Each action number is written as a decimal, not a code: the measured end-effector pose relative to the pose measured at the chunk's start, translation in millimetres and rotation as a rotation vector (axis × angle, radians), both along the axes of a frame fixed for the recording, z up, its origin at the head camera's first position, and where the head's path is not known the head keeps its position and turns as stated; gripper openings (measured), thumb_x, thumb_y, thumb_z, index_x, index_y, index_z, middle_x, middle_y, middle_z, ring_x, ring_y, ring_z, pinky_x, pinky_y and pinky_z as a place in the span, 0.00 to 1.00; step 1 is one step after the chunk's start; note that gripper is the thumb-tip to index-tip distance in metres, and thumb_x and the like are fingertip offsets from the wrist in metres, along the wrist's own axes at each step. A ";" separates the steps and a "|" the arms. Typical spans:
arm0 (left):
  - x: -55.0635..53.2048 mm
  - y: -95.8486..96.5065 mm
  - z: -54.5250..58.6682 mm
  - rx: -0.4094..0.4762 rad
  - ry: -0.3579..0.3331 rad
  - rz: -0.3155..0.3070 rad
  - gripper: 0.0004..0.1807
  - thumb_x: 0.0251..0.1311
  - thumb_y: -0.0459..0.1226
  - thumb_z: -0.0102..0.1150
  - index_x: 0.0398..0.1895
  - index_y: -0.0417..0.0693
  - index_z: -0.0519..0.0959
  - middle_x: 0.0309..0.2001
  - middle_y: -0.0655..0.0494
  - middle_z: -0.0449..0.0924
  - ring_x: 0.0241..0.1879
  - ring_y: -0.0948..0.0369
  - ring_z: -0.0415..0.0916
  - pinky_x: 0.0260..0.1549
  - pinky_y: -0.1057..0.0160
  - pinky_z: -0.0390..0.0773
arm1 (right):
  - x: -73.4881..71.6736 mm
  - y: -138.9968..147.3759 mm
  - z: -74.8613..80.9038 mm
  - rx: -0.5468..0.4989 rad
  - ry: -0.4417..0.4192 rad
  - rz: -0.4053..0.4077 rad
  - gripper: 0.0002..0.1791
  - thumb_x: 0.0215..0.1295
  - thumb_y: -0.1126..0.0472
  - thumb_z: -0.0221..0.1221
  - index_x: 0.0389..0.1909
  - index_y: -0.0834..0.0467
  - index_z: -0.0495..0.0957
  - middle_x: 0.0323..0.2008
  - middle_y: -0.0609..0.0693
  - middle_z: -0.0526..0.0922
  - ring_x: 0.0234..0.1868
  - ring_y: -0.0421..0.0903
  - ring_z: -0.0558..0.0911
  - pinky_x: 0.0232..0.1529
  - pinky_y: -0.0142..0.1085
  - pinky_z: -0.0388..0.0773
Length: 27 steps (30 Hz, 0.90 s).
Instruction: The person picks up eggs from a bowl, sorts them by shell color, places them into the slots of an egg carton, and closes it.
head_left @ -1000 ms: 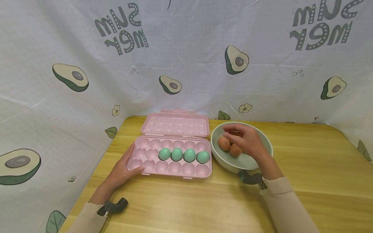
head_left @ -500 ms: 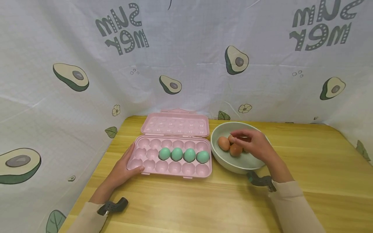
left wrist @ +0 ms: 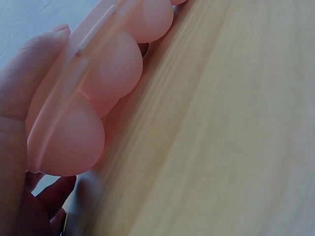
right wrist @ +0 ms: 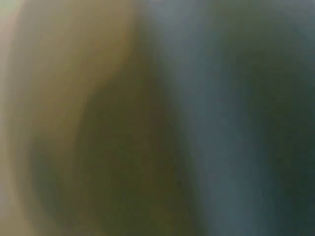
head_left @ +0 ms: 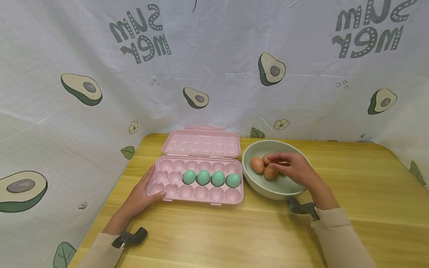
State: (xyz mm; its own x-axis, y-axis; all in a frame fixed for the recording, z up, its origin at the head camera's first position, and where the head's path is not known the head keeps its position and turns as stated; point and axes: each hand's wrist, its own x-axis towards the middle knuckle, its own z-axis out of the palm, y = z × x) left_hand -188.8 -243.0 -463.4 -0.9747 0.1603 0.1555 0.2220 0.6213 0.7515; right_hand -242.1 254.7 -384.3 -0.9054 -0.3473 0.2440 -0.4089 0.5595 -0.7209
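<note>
A pink egg carton (head_left: pixel 201 192) lies open on the table, with several green eggs (head_left: pixel 203 177) along its middle row. My left hand (head_left: pixel 140 195) grips its left end, thumb at the front edge and fingers along the side. In the left wrist view the thumb (left wrist: pixel 37 69) lies along the rim, with fingertips (left wrist: pixel 59 194) below a cup. To the right, my right hand (head_left: pixel 296 169) reaches into a pale green bowl (head_left: pixel 261 188). Its fingertips are at the brown eggs (head_left: pixel 257 165); whether they pinch one is hidden. The right wrist view is blurred.
The carton's lid (head_left: pixel 202 144) lies folded back behind it. A wooden table (head_left: pixel 214 238) extends in front and to the right. Behind hangs a white cloth (head_left: pixel 228 74) printed with avocados. Each wrist carries a black camera mount (head_left: pixel 130 238).
My right hand has shifted right and slightly toward me within the bowl, uncovering more of the brown eggs; over the last half second it has barely moved. My left hand and the carton have stayed put.
</note>
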 end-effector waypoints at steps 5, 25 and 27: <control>0.0 0.3 0.7 -0.002 -0.003 0.002 0.58 0.50 0.50 0.70 0.78 0.51 0.43 0.76 0.45 0.44 0.73 0.42 0.44 0.66 0.36 0.49 | 0.2 0.3 0.7 0.028 0.008 -0.008 0.15 0.60 0.65 0.66 0.47 0.66 0.82 0.45 0.59 0.85 0.47 0.53 0.83 0.43 0.26 0.79; -0.3 0.6 -0.3 0.010 -0.001 0.004 0.58 0.50 0.50 0.70 0.78 0.50 0.44 0.76 0.44 0.44 0.73 0.42 0.44 0.67 0.37 0.49 | 3.2 1.5 1.9 0.094 0.014 0.033 0.16 0.57 0.62 0.68 0.45 0.65 0.83 0.41 0.56 0.86 0.47 0.55 0.83 0.44 0.34 0.81; 0.2 0.4 -0.5 0.010 -0.001 0.005 0.58 0.50 0.50 0.70 0.78 0.50 0.43 0.76 0.45 0.44 0.73 0.42 0.44 0.67 0.37 0.49 | 3.4 1.6 1.9 0.096 0.020 0.045 0.16 0.57 0.63 0.68 0.46 0.65 0.83 0.41 0.56 0.86 0.46 0.55 0.83 0.44 0.35 0.82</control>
